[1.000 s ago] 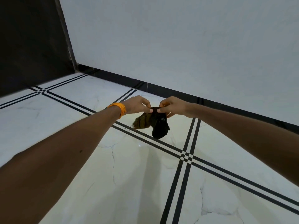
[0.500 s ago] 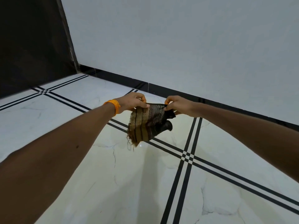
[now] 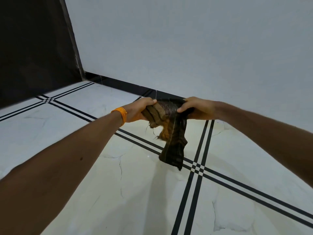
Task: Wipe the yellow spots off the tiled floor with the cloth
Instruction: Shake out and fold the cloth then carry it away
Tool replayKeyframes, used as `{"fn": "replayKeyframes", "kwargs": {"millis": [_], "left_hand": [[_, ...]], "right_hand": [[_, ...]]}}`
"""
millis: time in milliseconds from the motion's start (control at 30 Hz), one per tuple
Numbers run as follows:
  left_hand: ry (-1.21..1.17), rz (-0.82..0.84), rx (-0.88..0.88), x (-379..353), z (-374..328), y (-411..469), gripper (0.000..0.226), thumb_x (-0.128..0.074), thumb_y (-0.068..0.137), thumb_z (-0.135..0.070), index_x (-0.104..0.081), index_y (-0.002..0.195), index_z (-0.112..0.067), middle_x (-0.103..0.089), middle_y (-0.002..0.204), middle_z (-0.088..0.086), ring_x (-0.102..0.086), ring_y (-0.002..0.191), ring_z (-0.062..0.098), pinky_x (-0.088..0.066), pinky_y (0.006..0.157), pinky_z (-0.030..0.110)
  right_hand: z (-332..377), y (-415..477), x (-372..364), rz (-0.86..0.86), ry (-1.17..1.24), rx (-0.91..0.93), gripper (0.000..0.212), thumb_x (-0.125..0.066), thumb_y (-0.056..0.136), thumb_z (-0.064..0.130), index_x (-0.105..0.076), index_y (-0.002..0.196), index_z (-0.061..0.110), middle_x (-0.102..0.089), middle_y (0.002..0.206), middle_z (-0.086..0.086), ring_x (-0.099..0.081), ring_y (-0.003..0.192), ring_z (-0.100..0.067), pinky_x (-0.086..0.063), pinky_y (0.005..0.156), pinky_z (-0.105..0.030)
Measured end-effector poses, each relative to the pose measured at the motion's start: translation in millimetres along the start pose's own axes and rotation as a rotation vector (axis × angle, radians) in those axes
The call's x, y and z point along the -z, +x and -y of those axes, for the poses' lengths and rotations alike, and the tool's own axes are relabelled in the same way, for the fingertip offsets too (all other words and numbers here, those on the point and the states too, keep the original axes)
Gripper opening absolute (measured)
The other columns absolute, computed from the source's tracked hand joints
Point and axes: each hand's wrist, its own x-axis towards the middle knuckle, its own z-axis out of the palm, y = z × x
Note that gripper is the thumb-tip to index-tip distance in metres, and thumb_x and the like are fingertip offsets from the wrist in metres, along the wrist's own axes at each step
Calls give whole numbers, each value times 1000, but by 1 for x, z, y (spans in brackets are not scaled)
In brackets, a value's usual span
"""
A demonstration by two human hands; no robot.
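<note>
A dark brown striped cloth (image 3: 171, 133) with frayed edges and a yellow-stained patch hangs in the air above the floor. My left hand (image 3: 138, 110), with an orange thread band at the wrist, grips its left top edge. My right hand (image 3: 196, 108) grips its right top edge. The cloth's long dark end droops down toward the crossing of black lines. The white marble tiled floor (image 3: 118, 184) lies below. I can make out no clear yellow spots on the tiles from here.
A grey wall (image 3: 186, 48) with a black skirting (image 3: 118, 84) runs along the far side. A dark panel (image 3: 33, 48) stands at the left. Double black inlay lines (image 3: 196, 168) cross under the cloth.
The bunched cloth has been pulled open between both hands. My hands have moved apart and a long dark end now hangs lower on the right.
</note>
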Motion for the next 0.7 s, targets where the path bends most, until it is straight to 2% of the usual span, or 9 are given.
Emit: {"fn": "replayKeyframes", "kwargs": {"millis": [67,133,200,267,400,467,533,600,700], "left_hand": [[-162,-96,-22,-8,-12,-1,25,-49,101,-31,-56,116,-12,-66,112,15,-65,104,28,-57,80,38],[-298,-148,-25,-12,-23,-1,28,-51,100,-35,-62,107,-11,-70,100,13,-67,98,27,-55,77,36],[-343,-144,16,-15,-29,-5,33,-54,97,-42,-65,94,-11,-71,84,9,-68,83,24,-54,72,34],[-359,-97,59,-16,-27,-8,39,-54,96,-48,-64,86,-12,-69,75,7,-66,75,21,-52,69,32],[-514,18,47,-18,-20,-10,41,-57,95,-43,-59,118,-10,-72,105,17,-72,96,31,-60,80,42],[-586,68,58,-12,-12,-5,63,-66,92,-31,-33,145,-19,-59,130,24,-65,112,39,-55,90,51],[-517,109,71,-5,-6,-1,90,-70,88,-16,-10,154,-30,-44,144,26,-63,116,39,-54,91,53],[-316,102,81,-2,-1,-1,85,-64,89,-1,-17,154,-27,-44,145,23,-63,116,35,-55,88,48],[-133,96,90,1,2,-4,60,-57,91,6,-46,142,-23,-50,139,23,-59,118,36,-54,91,44]], "right_hand": [[-9,-3,3,-33,408,107,74,-83,75,33,-53,136,3,-63,129,-12,-59,121,-29,-51,99,-41],[-33,-2,-12,-14,656,117,74,-75,83,43,-51,141,5,-56,144,-16,-54,131,-34,-45,106,-49],[-50,-3,-39,55,688,30,71,-68,87,48,-52,141,4,-59,141,-17,-56,130,-35,-43,109,-51],[-48,-4,-56,89,626,48,62,-77,83,37,-57,132,5,-62,128,-14,-60,121,-30,-50,103,-45],[-19,-7,-45,-42,688,173,39,-63,91,6,-58,129,12,-66,125,-13,-66,113,-27,-56,95,-39],[-17,-6,-38,-83,722,158,43,-57,94,2,-57,135,15,-66,129,-14,-65,119,-29,-55,98,-44],[-17,-5,-37,-110,731,131,47,-54,94,-3,-56,138,17,-67,129,-14,-65,121,-31,-54,99,-47],[-13,-5,-37,-139,741,127,47,-51,95,-7,-57,135,17,-72,120,-15,-69,115,-31,-56,98,-47],[-7,-5,-35,-182,706,138,43,-49,98,-5,-54,136,15,-74,116,-14,-71,110,-30,-59,90,-48]]}}
